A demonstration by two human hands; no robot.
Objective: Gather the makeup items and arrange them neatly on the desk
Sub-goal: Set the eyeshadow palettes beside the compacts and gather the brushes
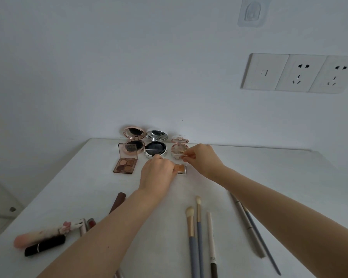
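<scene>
Inspected on smooth white desk [84, 177], left to right. Far left, near the front edge: fluffy pink brush [46, 231] with white flowered handle, lying flat, long axis left to right, bristle head to the left. Just in front of it: glossy black lipstick tube [44, 248], cylindrical, parallel to the brush. At the handle's end: red lipstick [90, 222], partly hidden behind the left forearm. Further back: matte brown tube [118, 200], slanting away, near end hidden by the forearm.

At the back, by the wall: square four-pan eyeshadow palette [126, 164], brown shades, clear lid standing upright. Behind it, round rose-gold compact [134, 139], open, mirror leaning at the wall. Next, round silver compact [156, 146], open, dark inside. Next, small round pink compact [179, 147], also open.

In front of the silver and pink compacts: small square pan [180, 169] of orange powder in clear plastic, flat on the desk. Left hand [157, 171] knuckles up, fingers curled, gripping the pan at its left edge, thumb against it. Right hand [203, 159] pinching the pan's clear lid [181, 156] between thumb and forefinger, lid raised.

Nearer, right of centre: two blue-handled brushes [191, 227] with gold ferrules and pale tips, then a white pencil [210, 233], all lengthwise, tips pointing away. Further right: grey pencil [247, 225] and thin blue-grey stick [263, 243], overlapping near their far ends, slanting away to the left. On the wall above: white socket panel [301, 74].
</scene>
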